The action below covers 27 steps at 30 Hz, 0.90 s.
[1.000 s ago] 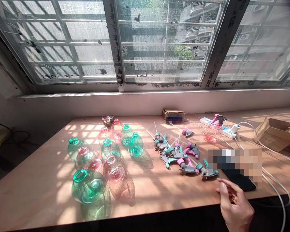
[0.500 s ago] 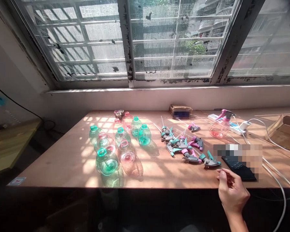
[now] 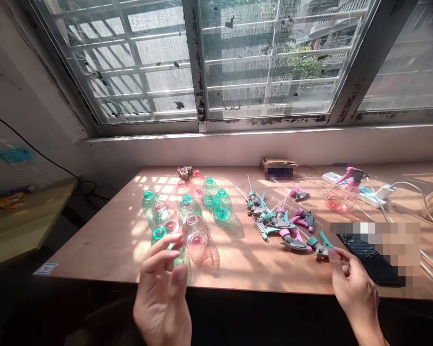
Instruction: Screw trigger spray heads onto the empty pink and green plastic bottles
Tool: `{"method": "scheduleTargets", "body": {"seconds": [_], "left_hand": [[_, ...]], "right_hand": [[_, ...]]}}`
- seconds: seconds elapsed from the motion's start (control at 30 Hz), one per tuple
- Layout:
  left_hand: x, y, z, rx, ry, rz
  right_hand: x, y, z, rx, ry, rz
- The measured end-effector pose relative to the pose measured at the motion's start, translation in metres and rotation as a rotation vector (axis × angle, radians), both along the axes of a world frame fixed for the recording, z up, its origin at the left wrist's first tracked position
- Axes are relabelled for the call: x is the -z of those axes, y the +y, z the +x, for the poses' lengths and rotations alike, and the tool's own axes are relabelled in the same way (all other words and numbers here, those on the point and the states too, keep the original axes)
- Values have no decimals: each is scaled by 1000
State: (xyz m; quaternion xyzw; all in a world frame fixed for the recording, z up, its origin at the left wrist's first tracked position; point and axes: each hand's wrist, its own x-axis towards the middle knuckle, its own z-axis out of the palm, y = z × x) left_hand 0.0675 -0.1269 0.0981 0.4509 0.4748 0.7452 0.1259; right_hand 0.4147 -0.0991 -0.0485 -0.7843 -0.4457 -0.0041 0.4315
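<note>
My left hand is raised at the table's front edge with its fingers curved and apart, holding nothing. It partly covers the nearest green bottle. Beside that stands a clear pink bottle, open at the neck. At the right, my right hand has thumb and forefinger closed at the near end of a grey and teal trigger spray head, which lies on the table. A pile of teal, pink and grey spray heads with thin tubes lies to its left.
More uncapped green and pink bottles stand at the left of the wooden table. A dark flat object lies by my right hand. Behind are a pink spray bottle, a power strip with cables, and a small cardboard box.
My left hand has come into view in front of the bottles. My right hand has reached the nearest spray head. The whole view has shifted slightly.
</note>
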Motion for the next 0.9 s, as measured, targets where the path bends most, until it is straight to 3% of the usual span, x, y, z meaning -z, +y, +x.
{"method": "scheduleTargets", "body": {"seconds": [0.1,0.2,0.3,0.43,0.53,0.73,0.8,0.9], "left_hand": [[34,47,6,15,91,-37],[63,75,11,-40,306,-67],[74,89,14,-56,410,-84],[76,95,18,-113,366,-114],[82,95,17,-156,353,-153],[103,95,2,-181,356,-260],[108,94,0,-132,368,-291],[111,91,4,78,358,-380]], "right_hand": [[-11,11,-18,-85,-88,70],[-24,36,-30,-270,-190,109],[-29,67,-32,-390,-274,29],[-25,93,-33,-442,-319,-82],[-21,92,-34,-465,-328,-121],[-5,58,-28,-481,-353,-59],[6,52,-29,-466,-380,8],[16,52,-31,-477,-416,95]]}}
